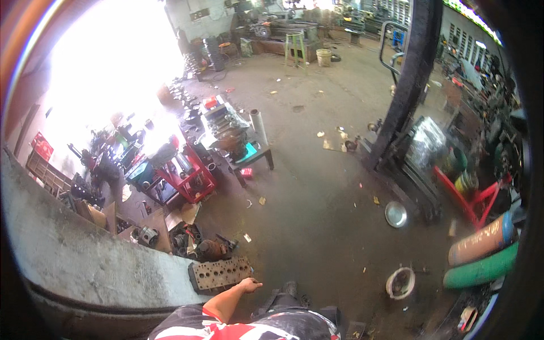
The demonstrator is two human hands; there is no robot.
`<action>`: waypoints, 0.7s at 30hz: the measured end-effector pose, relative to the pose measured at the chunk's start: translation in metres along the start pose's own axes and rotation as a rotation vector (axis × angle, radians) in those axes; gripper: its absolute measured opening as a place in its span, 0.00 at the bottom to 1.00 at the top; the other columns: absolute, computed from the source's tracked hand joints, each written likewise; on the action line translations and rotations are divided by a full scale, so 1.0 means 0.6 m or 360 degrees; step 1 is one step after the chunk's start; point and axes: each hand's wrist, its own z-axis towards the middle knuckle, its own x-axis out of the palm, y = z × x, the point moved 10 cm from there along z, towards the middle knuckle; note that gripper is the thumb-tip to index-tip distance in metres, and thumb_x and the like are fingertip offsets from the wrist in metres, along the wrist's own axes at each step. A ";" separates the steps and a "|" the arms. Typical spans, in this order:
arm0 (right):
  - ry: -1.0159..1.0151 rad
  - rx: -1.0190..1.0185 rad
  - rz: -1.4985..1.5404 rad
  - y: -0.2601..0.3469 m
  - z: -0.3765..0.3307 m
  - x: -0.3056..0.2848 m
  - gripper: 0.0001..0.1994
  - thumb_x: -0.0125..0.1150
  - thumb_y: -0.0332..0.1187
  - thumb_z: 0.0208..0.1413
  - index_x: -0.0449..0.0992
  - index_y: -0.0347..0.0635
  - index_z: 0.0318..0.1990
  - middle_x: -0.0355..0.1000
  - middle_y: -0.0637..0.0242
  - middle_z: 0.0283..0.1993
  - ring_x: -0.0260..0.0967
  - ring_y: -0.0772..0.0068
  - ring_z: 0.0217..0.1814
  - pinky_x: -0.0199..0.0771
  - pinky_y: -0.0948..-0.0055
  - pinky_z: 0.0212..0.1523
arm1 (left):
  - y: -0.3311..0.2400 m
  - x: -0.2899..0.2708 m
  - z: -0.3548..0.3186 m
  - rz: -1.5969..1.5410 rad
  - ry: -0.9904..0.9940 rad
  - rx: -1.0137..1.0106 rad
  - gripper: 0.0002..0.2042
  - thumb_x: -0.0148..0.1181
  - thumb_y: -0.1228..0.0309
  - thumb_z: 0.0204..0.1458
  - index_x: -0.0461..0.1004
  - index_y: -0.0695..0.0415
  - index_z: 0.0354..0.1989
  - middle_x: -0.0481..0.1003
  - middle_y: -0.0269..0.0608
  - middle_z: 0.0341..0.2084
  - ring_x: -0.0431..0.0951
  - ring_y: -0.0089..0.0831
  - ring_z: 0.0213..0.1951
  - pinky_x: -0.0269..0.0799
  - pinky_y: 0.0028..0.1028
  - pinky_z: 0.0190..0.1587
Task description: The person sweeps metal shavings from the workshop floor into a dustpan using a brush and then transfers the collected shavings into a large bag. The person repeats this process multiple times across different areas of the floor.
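The cylinder head (220,274) lay flat, likely for steadiness; left hand (249,285) beside it, opening and grip unclear; right hand unseen.

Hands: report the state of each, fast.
Left hand: by the holed metal block; too small to tell whether open or closed.
Right hand: not in view, so cannot be told.

Cylinder head (222,275): matt, rough metal; round pan (395,215): glossy metal.
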 end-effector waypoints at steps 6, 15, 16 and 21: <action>-0.0090 -0.0396 0.0080 0.316 0.050 -0.094 0.18 0.67 0.45 0.53 0.83 0.34 0.35 0.80 0.53 0.36 0.78 0.55 0.33 0.78 0.56 0.37 | -0.042 -0.172 0.148 -0.0039 -0.0209 -0.0110 0.28 0.61 0.43 0.55 0.80 0.53 0.53 0.81 0.42 0.41 0.81 0.34 0.43 0.76 0.34 0.48; 0.0496 -0.0415 0.1388 1.095 0.056 -0.191 0.13 0.61 0.24 0.57 0.74 0.35 0.50 0.74 0.55 0.40 0.77 0.59 0.26 0.83 0.64 0.24 | -0.298 -0.411 0.325 -0.0641 -0.0301 -0.0084 0.28 0.60 0.45 0.57 0.78 0.55 0.56 0.82 0.45 0.45 0.82 0.39 0.47 0.76 0.35 0.50; 0.0445 -0.0516 0.1471 1.194 0.045 -0.223 0.07 0.61 0.24 0.57 0.75 0.33 0.43 0.74 0.57 0.30 0.73 0.65 0.18 0.76 0.69 0.16 | -0.303 -0.433 0.327 -0.0767 -0.0276 -0.0173 0.27 0.60 0.46 0.57 0.79 0.55 0.55 0.83 0.43 0.43 0.83 0.38 0.45 0.77 0.34 0.49; 0.0517 -0.0980 0.1266 1.703 -0.034 -0.374 0.08 0.59 0.28 0.58 0.75 0.33 0.42 0.75 0.59 0.31 0.75 0.67 0.20 0.78 0.70 0.18 | -0.349 -0.596 0.373 -0.0650 -0.0350 -0.0272 0.25 0.64 0.50 0.57 0.79 0.58 0.52 0.83 0.41 0.39 0.84 0.30 0.37 0.79 0.31 0.40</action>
